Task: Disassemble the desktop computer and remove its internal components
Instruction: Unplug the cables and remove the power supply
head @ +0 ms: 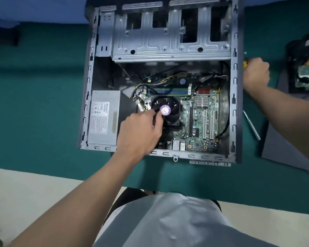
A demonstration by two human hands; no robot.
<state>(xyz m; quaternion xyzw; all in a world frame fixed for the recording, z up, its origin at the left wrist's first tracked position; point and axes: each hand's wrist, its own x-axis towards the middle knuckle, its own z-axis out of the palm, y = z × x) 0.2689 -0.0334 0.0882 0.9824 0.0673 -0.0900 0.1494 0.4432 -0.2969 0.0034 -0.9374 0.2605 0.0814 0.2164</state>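
An open grey desktop case (103, 41) lies flat on the green table. Inside it are a green motherboard (202, 120), a black CPU fan (169, 106) with a purple label, a grey power supply (103, 120) at the left and a metal drive cage (168, 32) at the far end. My left hand (141, 129) reaches into the case, its fingertips touching the fan's near-left edge. My right hand (256, 73) is outside the case's right wall, closed around a yellow-handled screwdriver (245, 64) whose handle end alone shows.
A second screwdriver (251, 125) lies on the table right of the case. A dark panel (282, 139) lies at the right, with removed parts and cables (305, 65) beyond it. The table's near edge runs just below the case.
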